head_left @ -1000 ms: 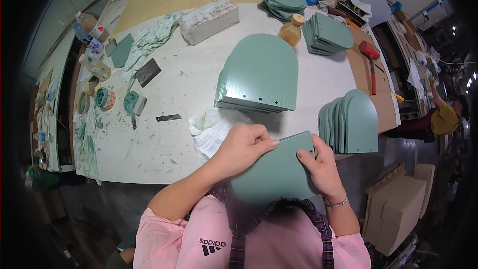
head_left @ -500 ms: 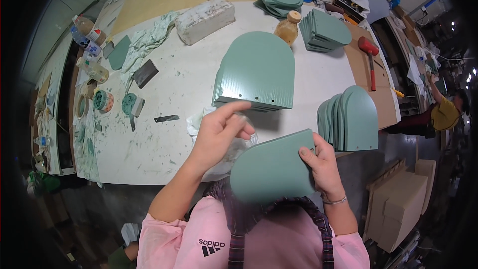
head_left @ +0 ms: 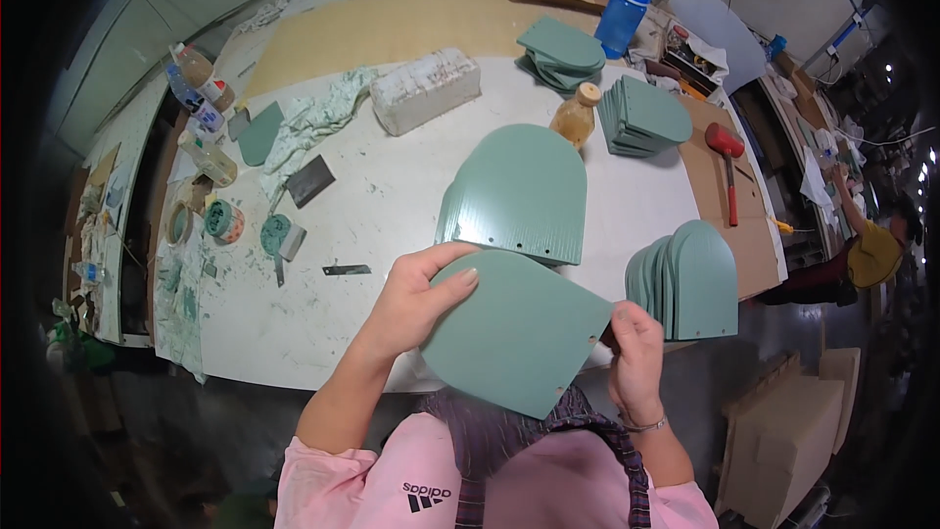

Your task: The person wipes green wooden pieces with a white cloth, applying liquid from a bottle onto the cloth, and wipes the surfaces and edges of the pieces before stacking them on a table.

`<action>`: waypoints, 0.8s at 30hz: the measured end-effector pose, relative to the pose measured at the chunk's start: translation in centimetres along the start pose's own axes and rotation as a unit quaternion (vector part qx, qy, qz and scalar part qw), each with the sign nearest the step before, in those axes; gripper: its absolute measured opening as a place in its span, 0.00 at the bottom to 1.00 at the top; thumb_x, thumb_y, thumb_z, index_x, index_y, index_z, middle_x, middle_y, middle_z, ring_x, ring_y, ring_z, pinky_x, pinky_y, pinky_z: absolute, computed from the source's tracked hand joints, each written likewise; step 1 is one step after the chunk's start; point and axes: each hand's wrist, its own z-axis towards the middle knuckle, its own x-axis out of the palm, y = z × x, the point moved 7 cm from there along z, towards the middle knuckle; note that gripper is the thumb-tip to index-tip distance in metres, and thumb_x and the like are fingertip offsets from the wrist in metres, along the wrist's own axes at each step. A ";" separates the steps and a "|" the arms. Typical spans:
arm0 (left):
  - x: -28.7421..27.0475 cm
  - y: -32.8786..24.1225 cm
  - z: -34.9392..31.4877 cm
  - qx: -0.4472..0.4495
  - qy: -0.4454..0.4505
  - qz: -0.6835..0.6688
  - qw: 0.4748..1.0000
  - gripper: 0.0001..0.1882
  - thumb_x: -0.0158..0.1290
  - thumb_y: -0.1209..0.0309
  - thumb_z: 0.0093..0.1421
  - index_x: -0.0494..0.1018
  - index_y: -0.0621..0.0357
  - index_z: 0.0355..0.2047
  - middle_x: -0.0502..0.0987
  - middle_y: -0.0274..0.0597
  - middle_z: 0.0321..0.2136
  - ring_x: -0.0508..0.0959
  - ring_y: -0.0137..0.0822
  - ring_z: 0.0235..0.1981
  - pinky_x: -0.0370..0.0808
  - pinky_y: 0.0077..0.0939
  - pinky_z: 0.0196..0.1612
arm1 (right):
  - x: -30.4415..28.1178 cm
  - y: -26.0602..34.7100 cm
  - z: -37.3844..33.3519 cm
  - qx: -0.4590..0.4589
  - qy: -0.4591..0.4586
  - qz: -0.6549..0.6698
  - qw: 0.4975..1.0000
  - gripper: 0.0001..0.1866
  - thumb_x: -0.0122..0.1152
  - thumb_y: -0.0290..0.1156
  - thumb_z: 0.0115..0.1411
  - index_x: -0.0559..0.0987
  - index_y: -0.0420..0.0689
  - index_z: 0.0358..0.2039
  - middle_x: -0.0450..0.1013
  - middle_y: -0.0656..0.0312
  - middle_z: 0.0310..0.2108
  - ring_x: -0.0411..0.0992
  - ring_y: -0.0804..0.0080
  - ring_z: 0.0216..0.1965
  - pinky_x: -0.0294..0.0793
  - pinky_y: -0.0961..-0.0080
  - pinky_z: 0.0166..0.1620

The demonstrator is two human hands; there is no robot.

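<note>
A green, round-ended flat panel (head_left: 514,333) with small holes along its straight edge is held tilted over the table's near edge. My left hand (head_left: 416,299) grips its rounded end, thumb on the face and fingers hidden beneath. My right hand (head_left: 636,348) pinches the corner of the straight edge on the other side. Just beyond lies a stack of similar green panels (head_left: 524,186), partly covered by the held one. To the right of my right hand, more such panels (head_left: 705,279) lie fanned in an overlapping row.
Farther back are two more panel piles (head_left: 563,44) (head_left: 651,113), an amber bottle (head_left: 574,120) and a blue bottle (head_left: 624,20). A red mallet (head_left: 726,142) lies at right. At left are a wrapped block (head_left: 426,91), a stained cloth (head_left: 328,113), a dark sanding block (head_left: 310,181) and putty tubs (head_left: 224,221).
My left hand, before apart from the panel with a finger extended near the stack, now grips its rounded end. The panel has turned and risen, its holed edge now facing lower right.
</note>
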 end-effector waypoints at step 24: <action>10.2 1.0 3.8 -0.047 0.287 0.140 0.946 0.14 0.55 0.67 0.62 0.77 0.66 0.41 0.79 0.39 0.30 0.74 0.25 0.31 0.73 0.23 0.37 | -4.1 3.1 0.7 -0.090 -0.031 -0.219 0.971 0.12 0.55 0.30 0.66 0.78 0.32 0.39 0.78 0.57 0.33 0.74 0.75 0.28 0.73 0.79 0.34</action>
